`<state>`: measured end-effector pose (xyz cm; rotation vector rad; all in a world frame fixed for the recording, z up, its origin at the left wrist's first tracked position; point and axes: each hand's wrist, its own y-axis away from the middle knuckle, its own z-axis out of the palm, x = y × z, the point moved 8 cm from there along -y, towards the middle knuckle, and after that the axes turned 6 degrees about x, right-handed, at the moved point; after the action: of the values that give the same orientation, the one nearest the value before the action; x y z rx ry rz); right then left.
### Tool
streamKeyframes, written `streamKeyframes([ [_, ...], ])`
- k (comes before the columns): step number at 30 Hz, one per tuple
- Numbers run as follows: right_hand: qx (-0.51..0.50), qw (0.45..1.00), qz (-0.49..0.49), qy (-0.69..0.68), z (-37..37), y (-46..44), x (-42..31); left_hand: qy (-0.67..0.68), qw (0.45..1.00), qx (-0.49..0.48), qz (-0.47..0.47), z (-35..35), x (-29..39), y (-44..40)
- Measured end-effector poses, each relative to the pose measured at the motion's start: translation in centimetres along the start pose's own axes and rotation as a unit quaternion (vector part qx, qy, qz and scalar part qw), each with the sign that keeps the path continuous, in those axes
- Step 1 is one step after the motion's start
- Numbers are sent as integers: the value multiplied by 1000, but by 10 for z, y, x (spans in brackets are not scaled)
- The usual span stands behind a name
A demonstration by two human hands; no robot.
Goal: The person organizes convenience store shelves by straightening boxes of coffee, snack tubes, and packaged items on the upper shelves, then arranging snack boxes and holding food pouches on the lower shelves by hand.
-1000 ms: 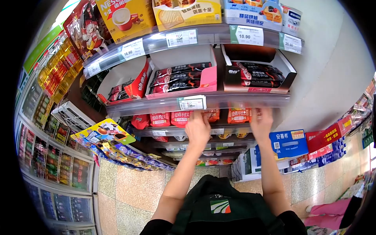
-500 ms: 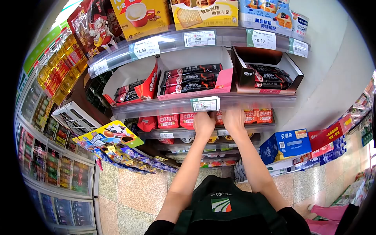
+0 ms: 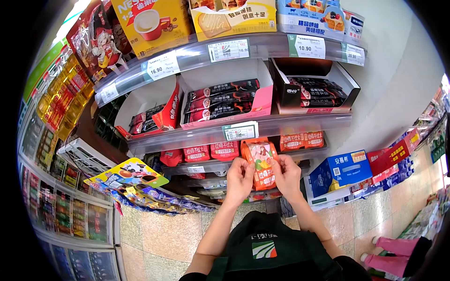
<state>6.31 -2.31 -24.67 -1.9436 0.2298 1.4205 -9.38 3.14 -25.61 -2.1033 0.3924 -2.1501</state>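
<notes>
Left hand (image 3: 239,180) and right hand (image 3: 287,178) raised below pink-rimmed display box (image 3: 263,102), forearms converging toward orange snack pouch (image 3: 260,161); each hand grips one side edge, thumbs on front; pouch roughly upright, also below box
</notes>
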Motion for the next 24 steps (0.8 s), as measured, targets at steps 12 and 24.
streamKeyframes([
  [12, -5, 966, -241, 97, 1, 20, -48, -115, 992, 35, 34, -18, 11, 10],
  [24, -13, 998, -59, 5, -5, 3, -28, -128, 959, 3, 252, 0, 42, 26],
])
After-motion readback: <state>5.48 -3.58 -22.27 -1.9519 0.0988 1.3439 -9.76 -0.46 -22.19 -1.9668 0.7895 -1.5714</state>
